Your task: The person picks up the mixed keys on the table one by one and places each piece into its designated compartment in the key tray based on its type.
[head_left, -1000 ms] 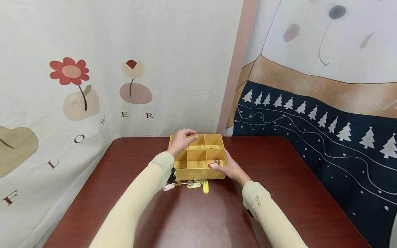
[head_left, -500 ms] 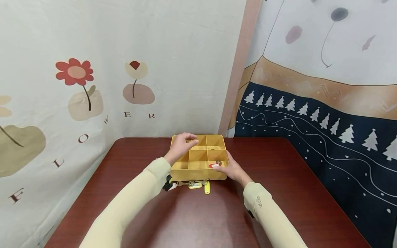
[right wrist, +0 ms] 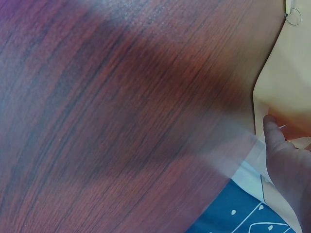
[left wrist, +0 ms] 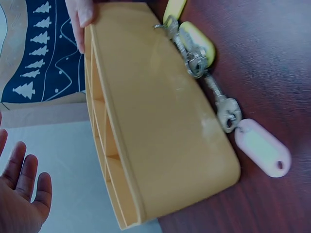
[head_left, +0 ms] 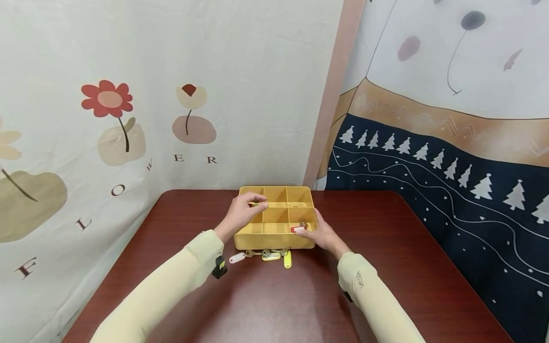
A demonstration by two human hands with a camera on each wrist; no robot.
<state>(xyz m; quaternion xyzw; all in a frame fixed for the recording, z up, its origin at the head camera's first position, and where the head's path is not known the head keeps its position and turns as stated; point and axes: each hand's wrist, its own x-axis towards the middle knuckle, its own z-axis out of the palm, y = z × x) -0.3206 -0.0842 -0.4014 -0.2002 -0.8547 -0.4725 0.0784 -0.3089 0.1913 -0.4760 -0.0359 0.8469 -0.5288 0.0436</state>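
Note:
A yellow box with compartments [head_left: 274, 241] stands on the table. My left hand [head_left: 240, 212] is held over its left part, fingers loosely bent; in the left wrist view the left hand [left wrist: 24, 189] shows nothing in its fingers. My right hand [head_left: 323, 234] grips the box's right side, thumb over the front rim. In the front right compartment lies a red key tag [head_left: 297, 229] with metal beside it. Along the box's front lie several keys [left wrist: 228, 112] with a pink tag [left wrist: 265, 148] and yellow tags [head_left: 288, 260]. A small green bit shows near the left fingers.
The box stands near the far edge of a dark red-brown wooden table [head_left: 274, 305]. Behind it hangs a white cloth with flowers [head_left: 257, 95]; to the right hangs a dark blue cloth with trees [head_left: 429, 190].
My left hand has drawn back to the left and a little toward me, uncovering more compartments and the pink tag. The right hand keeps its grip on the box.

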